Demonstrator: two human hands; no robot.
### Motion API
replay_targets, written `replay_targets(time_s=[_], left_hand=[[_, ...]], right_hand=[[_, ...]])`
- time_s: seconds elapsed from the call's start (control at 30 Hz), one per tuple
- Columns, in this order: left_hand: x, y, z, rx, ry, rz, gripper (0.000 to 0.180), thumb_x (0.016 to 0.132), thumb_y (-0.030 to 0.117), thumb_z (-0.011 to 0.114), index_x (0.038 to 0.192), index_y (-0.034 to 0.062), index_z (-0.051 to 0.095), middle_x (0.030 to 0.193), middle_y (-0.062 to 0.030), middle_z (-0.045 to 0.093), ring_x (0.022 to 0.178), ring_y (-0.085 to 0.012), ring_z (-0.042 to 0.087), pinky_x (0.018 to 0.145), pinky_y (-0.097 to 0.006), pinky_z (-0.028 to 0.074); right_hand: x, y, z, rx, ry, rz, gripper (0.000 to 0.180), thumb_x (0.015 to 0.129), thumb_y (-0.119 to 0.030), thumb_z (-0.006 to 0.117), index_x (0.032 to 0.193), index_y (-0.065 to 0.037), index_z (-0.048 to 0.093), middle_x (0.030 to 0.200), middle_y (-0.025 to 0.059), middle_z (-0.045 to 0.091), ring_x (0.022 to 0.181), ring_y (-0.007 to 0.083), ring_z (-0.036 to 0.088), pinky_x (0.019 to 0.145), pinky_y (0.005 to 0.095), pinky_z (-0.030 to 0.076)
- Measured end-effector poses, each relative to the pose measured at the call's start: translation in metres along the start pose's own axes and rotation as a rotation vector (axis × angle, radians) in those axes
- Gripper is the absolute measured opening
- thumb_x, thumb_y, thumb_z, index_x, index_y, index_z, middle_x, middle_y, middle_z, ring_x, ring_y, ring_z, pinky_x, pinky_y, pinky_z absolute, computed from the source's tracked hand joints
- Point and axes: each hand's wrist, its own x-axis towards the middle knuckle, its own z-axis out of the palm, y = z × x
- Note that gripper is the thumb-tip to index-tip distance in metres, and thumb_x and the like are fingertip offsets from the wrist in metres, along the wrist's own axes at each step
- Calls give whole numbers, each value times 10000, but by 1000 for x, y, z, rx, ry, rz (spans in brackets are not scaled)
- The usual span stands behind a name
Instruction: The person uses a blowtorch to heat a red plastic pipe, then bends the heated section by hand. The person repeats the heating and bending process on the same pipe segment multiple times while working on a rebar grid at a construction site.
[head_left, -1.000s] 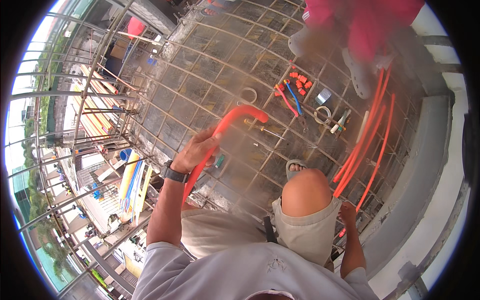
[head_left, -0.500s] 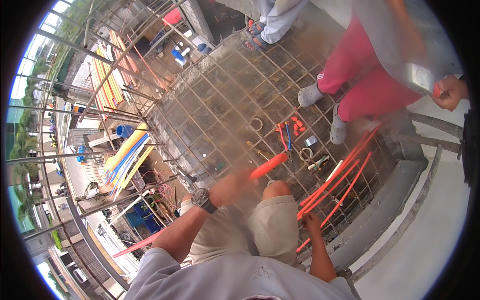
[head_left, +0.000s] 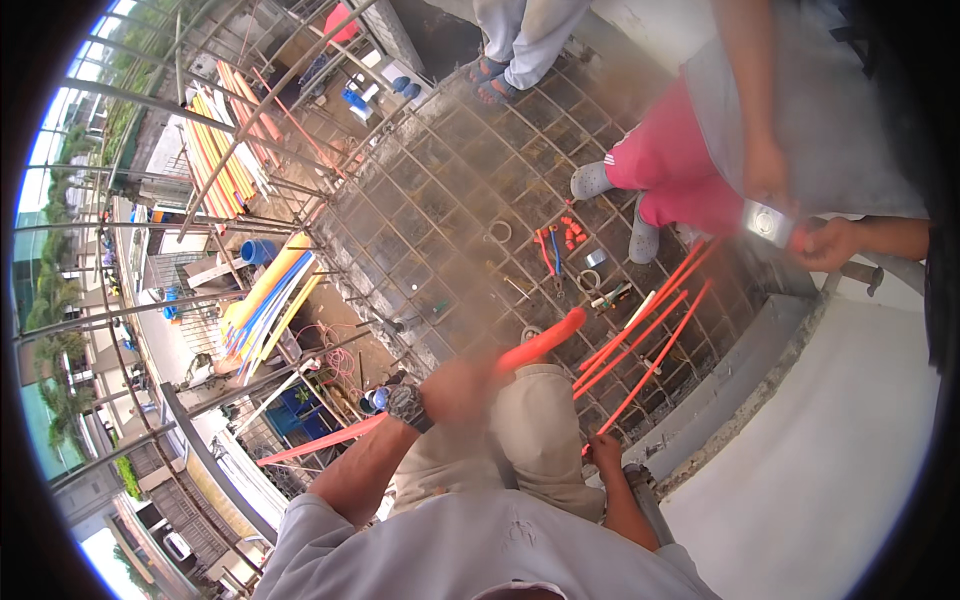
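Note:
An orange plastic pipe [head_left: 540,340] lies slantwise across my knees, its far end bent. My left hand [head_left: 458,393], with a dark watch at the wrist, is wrapped round it and blurred by motion. The pipe's other stretch runs back to the left past my forearm. My right hand [head_left: 603,452] hangs low beside my right knee with curled fingers. It is at the lower end of a thin orange pipe [head_left: 650,368]; whether it grips that pipe is hard to see. More orange pipes [head_left: 640,330] and a short white one lie alongside.
Rebar mesh [head_left: 450,220] covers the floor. Cutters [head_left: 553,260], orange fittings [head_left: 574,233] and tape rolls [head_left: 588,283] lie ahead. A co-worker [head_left: 680,150] in pink trousers holds a silver box-like thing [head_left: 768,222]; another person's legs [head_left: 530,40] stand farther back. Scaffold poles [head_left: 210,165] line the left.
My left hand and the bent pipe have shifted slightly right in view. My right hand has moved slightly left and lower. The co-worker's silver thing has come lower and nearer, both hands now beside it.

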Motion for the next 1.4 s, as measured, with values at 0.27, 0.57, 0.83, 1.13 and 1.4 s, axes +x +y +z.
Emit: replay_targets(time_s=[0.27, 0.57, 0.83, 1.13, 1.4], left_hand=[[-28, 26, -33, 118, 199, 29, 545, 1076, 408, 665, 1508, 93, 557, 885, -201, 722, 835, -372, 747, 752, -469, 552], [-50, 84, -51, 46, 31, -95, 563, 1080, 464, 639, 1478, 71, 575, 825, -159, 676, 783, -314, 707, 751, -442, 538], [-79, 49, -18, 59, -29, -121, 553, 1055, 413, 648, 1497, 92, 561, 1087, -300, 745, 1047, -490, 728, 876, -531, 564], [-85, 27, -48, 62, 6, -126, 455, 1077, 407, 650, 1359, 51, 622, 834, -159, 639, 743, -256, 622, 683, -428, 501], [-74, 37, -76, 106, 79, -165, 380, 1103, 392, 612, 1258, 45, 636, 723, -71, 581, 615, -216, 572, 583, -408, 456]], right_hand=[[6, -34, 11, -92, 45, -113, 249, 997, -219, 707, 968, 17, 781, 841, 69, 745, 740, 161, 684, 664, 346, 524], [-50, -124, -2, -60, -14, -242, 209, 1023, -228, 743, 985, -22, 758, 820, 38, 707, 716, 143, 696, 628, 341, 555], [-97, -120, -11, 139, 98, -30, 234, 1057, -258, 718, 1002, -31, 725, 769, 47, 676, 691, 166, 690, 631, 350, 559], [-147, 38, 49, -474, 249, -291, 151, 921, -152, 758, 1047, -69, 759, 916, 145, 755, 881, 318, 750, 756, 449, 582], [-250, 174, 232, 753, 8, 341, 472, 966, -681, 684, 1177, -271, 787, 960, 94, 794, 895, 309, 754, 729, 591, 522]])
